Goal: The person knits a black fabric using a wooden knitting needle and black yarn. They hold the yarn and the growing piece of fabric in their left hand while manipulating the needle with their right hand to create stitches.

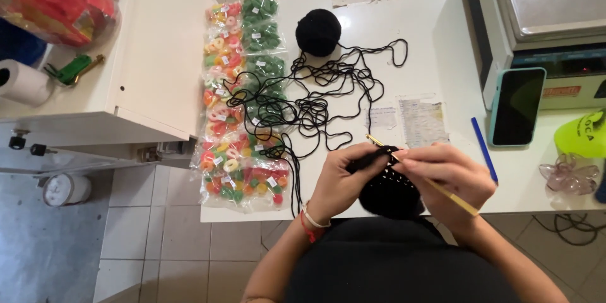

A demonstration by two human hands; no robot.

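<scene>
Black crocheted fabric point(388, 192) sits in the lower middle of the frame, at the near edge of the white table point(442, 44). The left hand point(341, 183) is closed on its left side, pinching the top edge with thumb and fingers. The right hand point(451, 177) is closed around a thin wooden crochet hook point(435, 184), whose tip is at the upper edge of the fabric. Loose black yarn point(315, 101) runs in a tangle up to a black yarn ball point(318, 31) in the upper middle. Bags of coloured candy rings point(243, 95) lie in the left part of the table. A phone point(517, 106) leans on a scale point(543, 19) at the right, with a blue pen point(484, 149) just beside it.
</scene>
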